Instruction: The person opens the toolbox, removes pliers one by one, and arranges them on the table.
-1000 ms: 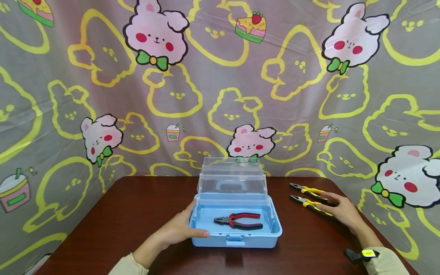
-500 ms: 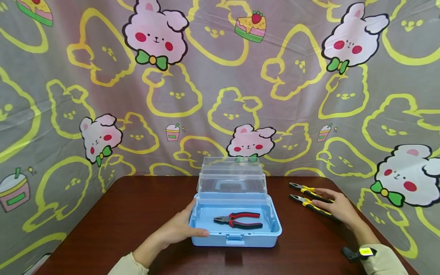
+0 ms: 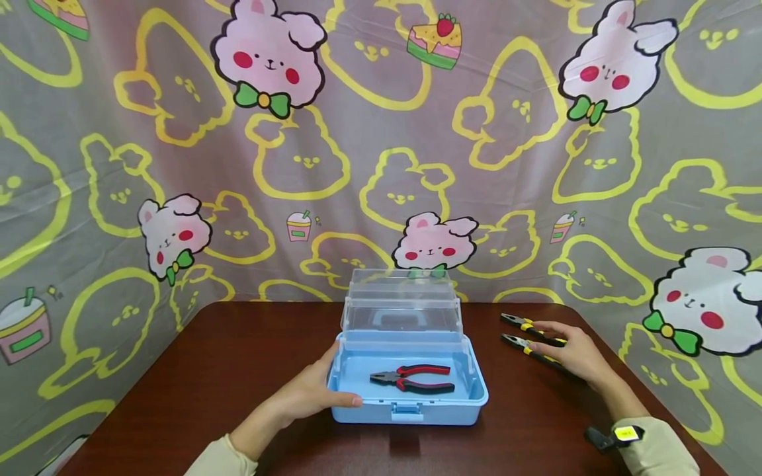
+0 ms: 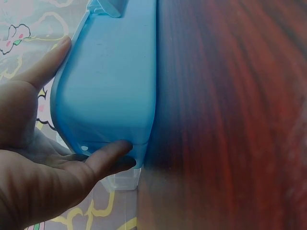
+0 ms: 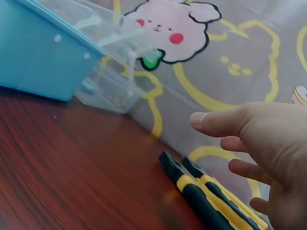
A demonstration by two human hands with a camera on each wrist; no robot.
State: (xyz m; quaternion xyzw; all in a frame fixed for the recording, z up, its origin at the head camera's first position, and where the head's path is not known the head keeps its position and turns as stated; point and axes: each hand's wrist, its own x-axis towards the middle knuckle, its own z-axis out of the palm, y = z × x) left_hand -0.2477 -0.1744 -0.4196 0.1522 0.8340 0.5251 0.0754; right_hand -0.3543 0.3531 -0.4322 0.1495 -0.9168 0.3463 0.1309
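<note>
A light blue toolbox stands with its clear lid raised in the middle of the table. Inside it lies a pair of red-and-black pliers. My left hand grips the box's left front corner, thumb at the front and fingers along the left side; the left wrist view shows this hand against the blue wall. On the right, my right hand hovers over two yellow-and-black pliers, the far pair and the near pair. In the right wrist view its fingers are loosely extended, apart from the pliers.
The dark red-brown table has rounded far corners. Behind and beside it hangs a grey curtain with cartoon rabbits. The transparent lid rises at the back of the box.
My right hand has moved left and slightly up along the two yellow-and-black pliers, towards their jaws. The left hand and the toolbox have stayed in place.
</note>
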